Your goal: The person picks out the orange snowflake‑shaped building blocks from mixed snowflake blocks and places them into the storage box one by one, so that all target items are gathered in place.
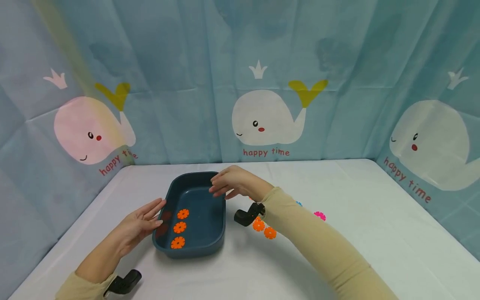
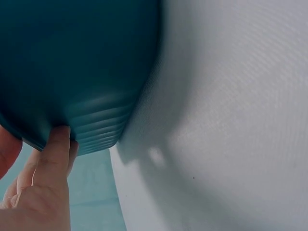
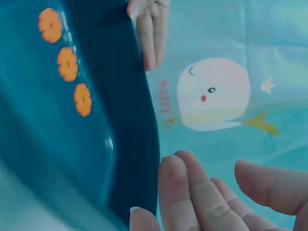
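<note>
A dark blue plastic basin [image 1: 204, 216] lies on the white table. Along its left side, three orange notched plastic discs [image 1: 180, 227] sit in a row on the bottom. My left hand [image 1: 136, 225] pinches the left rim, thumb over the edge and fingers against the outer wall; the left wrist view shows those fingers [image 2: 55, 154] on the ribbed outside. Over the far right corner of the basin hovers my right hand [image 1: 236, 181], fingers loosely extended and holding nothing. Its fingers [image 3: 175, 187] overlap the basin's rim in the right wrist view.
Right of the basin, more orange discs [image 1: 270, 232] lie on the table [image 1: 356, 200], with a pink disc [image 1: 320, 215] and a blue disc [image 1: 298, 203] partly behind the right sleeve [image 1: 318, 241]. A blue curtain [image 1: 187, 125] with printed whales encloses the back and sides.
</note>
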